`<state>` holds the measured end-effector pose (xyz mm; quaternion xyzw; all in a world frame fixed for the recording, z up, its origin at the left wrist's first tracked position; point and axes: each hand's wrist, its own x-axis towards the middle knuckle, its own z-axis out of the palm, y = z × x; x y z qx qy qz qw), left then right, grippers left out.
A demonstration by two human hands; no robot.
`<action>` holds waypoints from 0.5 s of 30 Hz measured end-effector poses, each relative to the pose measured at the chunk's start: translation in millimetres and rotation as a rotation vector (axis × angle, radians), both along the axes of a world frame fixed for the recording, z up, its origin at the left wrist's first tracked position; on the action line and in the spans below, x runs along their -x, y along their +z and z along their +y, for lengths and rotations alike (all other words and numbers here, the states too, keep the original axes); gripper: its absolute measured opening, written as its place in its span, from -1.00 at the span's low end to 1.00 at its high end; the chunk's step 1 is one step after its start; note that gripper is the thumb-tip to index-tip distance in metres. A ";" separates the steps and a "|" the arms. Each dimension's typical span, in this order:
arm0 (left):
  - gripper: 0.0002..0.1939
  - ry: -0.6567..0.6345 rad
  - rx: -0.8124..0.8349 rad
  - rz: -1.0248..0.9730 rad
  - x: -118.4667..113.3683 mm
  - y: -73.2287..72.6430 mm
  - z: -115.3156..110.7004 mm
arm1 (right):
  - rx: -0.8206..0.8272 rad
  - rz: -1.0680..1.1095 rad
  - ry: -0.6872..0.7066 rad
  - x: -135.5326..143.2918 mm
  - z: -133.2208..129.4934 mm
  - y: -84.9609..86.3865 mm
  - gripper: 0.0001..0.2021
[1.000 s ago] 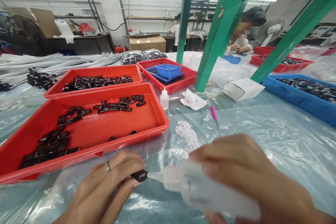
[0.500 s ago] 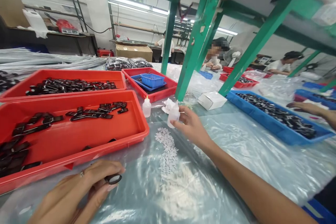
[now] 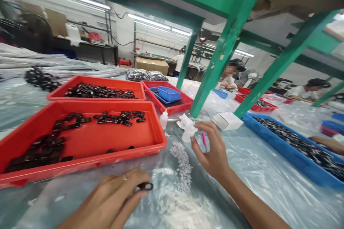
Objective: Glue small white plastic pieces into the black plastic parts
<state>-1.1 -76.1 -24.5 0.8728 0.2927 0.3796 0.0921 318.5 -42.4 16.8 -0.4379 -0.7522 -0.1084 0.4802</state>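
My left hand (image 3: 113,193) pinches a small black piece with an oval, pale-centred end (image 3: 146,186) low over the plastic-covered table. Thumb and fingers spread apart, my right hand (image 3: 216,150) holds nothing. Just left of its fingertips stands a translucent squeeze bottle (image 3: 187,135), in front of a crumpled white tissue (image 3: 185,121). A pink pen-like object (image 3: 204,138) shows behind the right thumb. Small white bits (image 3: 184,170) lie scattered between my hands. Another squeeze bottle (image 3: 163,119), with a yellowish tip, stands by the red tray (image 3: 129,150) of black pieces.
Behind it are a second red tray (image 3: 57,94) and a red tray (image 3: 188,101) holding a small blue bin (image 3: 169,94). A green post (image 3: 215,68) rises mid-table near a white box (image 3: 228,121). To the right, a co-worker's hand (image 3: 326,145) is by a blue tray (image 3: 248,120).
My right hand has let go of the squeeze bottle, and its fingers have opened away from it. The left hand still holds the black piece. The camera view has shifted.
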 end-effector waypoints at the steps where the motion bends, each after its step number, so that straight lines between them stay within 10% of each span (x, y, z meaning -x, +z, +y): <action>1: -0.80 -0.042 0.003 0.004 -4.0 7.2 -0.7 | -0.014 -0.042 0.035 7.2 -4.4 1.0 -0.67; 15: -0.83 -0.117 -0.143 -0.004 -10.7 29.5 -25.2 | 0.080 -0.528 0.377 75.5 -51.8 2.7 -0.79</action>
